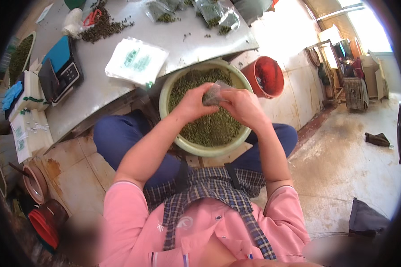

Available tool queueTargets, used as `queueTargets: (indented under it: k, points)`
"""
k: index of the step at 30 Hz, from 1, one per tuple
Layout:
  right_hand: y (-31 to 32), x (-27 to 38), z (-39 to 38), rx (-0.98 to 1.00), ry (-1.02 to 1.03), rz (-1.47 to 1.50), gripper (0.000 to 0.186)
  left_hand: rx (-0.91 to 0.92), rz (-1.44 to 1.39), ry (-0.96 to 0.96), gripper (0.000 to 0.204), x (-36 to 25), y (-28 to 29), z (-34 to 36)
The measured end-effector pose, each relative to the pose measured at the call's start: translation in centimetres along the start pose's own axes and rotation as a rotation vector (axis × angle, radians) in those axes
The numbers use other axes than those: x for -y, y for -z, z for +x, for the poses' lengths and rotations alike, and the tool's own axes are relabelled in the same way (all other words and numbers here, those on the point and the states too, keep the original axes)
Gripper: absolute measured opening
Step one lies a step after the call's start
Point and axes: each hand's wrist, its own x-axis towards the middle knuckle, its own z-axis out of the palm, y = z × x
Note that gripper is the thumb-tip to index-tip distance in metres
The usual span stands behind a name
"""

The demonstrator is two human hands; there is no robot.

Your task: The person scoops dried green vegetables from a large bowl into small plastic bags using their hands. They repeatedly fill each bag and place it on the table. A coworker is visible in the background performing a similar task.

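Observation:
Between my two hands is a small clear plastic bag with some greenish contents at its bottom. My left hand grips the bag's left side, and the fingers of my right hand are closed on its upper right part. Both hands are above a large pale green basin, which sits between my knees. Small green grains that look like peppercorns fill much of the basin. How full the bag is stays partly hidden behind my fingers.
A metal table holds a stack of printed plastic bags, filled clear bags, a dark heap of grains and a black device with a blue top, perhaps a scale. A red bucket stands right of the basin.

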Motion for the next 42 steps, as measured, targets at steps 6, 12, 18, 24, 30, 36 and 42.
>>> queueTargets:
  k: [6, 12, 18, 24, 30, 36, 42]
  points:
    - [6.4, -1.2, 9.6, -0.344, 0.150, 0.054, 0.015, -0.674, 0.278, -0.100, 0.062, -3.6, 7.9, -2.8]
    - [9.6, 4.5, 20.2, -0.588, 0.249, -0.299, 0.021, -0.810, 0.814, 0.099, 0.044, -1.1, 10.1, -2.8]
    - [7.7, 18.8, 4.5, 0.070, 0.642, -0.654, 0.030, -0.811, 0.647, 0.062, 0.017, 2.4, 10.7, -3.2]
    - [5.4, 18.9, -2.8, -0.164, 0.639, -0.567, 0.037, -0.940, 0.516, -0.059, 0.015, -3.1, 9.3, -2.2]
    - [-0.3, 16.4, -3.0, -0.030, 0.721, -0.443, 0.033, -1.056, 0.292, -0.088, 0.019, -0.8, 10.2, -3.9]
    - [-0.8, 16.0, -4.5, 0.015, 0.693, -0.406, 0.030, -1.078, 0.356, -0.356, 0.032, -2.2, 11.3, -3.2]
    - [-1.7, 16.2, -5.1, 0.088, 0.775, -0.377, 0.026, -0.856, -0.519, -0.423, 0.035, -2.2, 12.5, -3.8]
